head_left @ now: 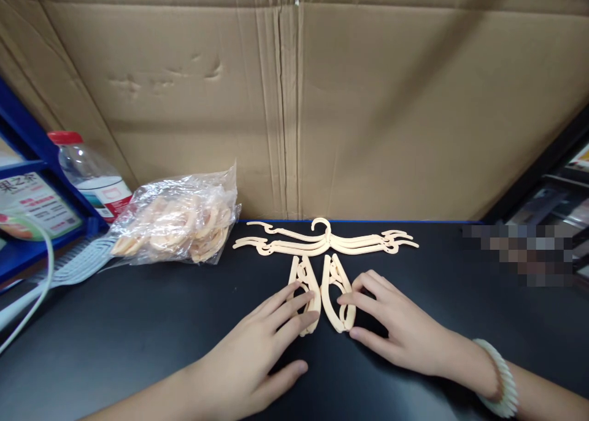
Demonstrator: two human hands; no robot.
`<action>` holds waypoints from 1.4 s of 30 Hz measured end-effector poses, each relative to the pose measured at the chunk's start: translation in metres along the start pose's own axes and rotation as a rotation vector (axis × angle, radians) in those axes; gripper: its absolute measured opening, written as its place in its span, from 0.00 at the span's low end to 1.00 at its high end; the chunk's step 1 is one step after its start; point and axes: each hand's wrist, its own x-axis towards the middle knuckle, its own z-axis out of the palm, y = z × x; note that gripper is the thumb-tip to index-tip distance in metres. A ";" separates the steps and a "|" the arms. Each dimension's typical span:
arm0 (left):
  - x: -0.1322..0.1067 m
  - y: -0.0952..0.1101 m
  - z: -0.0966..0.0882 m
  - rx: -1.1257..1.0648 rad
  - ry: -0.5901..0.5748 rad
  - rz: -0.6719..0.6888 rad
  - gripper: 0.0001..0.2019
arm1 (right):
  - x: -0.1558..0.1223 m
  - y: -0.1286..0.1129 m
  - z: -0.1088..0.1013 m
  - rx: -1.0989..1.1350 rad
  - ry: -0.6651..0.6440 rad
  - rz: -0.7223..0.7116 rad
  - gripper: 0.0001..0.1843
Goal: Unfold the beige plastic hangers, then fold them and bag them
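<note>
Two cream plastic hanger halves lie side by side on the black table [138,347]. My left hand [257,353] rests with fingers stretched flat over the left folded hanger piece [304,286]. My right hand [396,329], a pale bead bracelet on its wrist, has its spread fingertips touching the right folded hanger piece [338,292]. Behind them lie a few unfolded cream hangers [326,242], stacked with hooks up.
A clear plastic bag of more cream hanger parts [177,224] sits at the left. Behind it stands a water bottle with a red cap [89,172] by a blue rack [27,163]. A cardboard wall [322,102] closes the back. A white cable [27,310] runs at far left.
</note>
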 end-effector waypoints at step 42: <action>0.000 0.000 0.000 0.034 0.050 0.021 0.28 | 0.000 0.001 -0.011 0.085 -0.025 -0.048 0.23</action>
